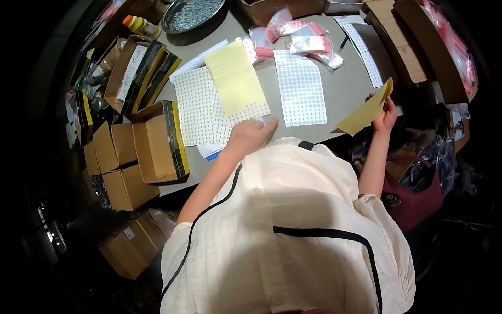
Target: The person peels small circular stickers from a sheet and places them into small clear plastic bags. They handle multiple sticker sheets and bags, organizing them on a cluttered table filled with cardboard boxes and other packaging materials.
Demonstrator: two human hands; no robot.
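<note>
My right hand (385,115) holds a bent yellow sheet (366,111) by its edge, off to the right at the table's near edge. My left hand (250,137) lies at the lower end of a yellow-and-white sticker sheet (235,78), one finger stretched out to the right; the other fingers are partly hidden. Beneath that sheet, a white sheet with rows of small dark marks (196,104) shows on the left. Between my hands, a white sheet of round grey stickers (300,86) lies flat on the grey table (340,99).
Clear bags with red edges (308,42) lie beyond the sheets. A round metal pan of small metal pieces (194,14) stands far left, beside a yellow bottle with an orange cap (141,26). Open cardboard boxes (157,141) line the left; another box (439,47) stands right, near printed sheets (366,47).
</note>
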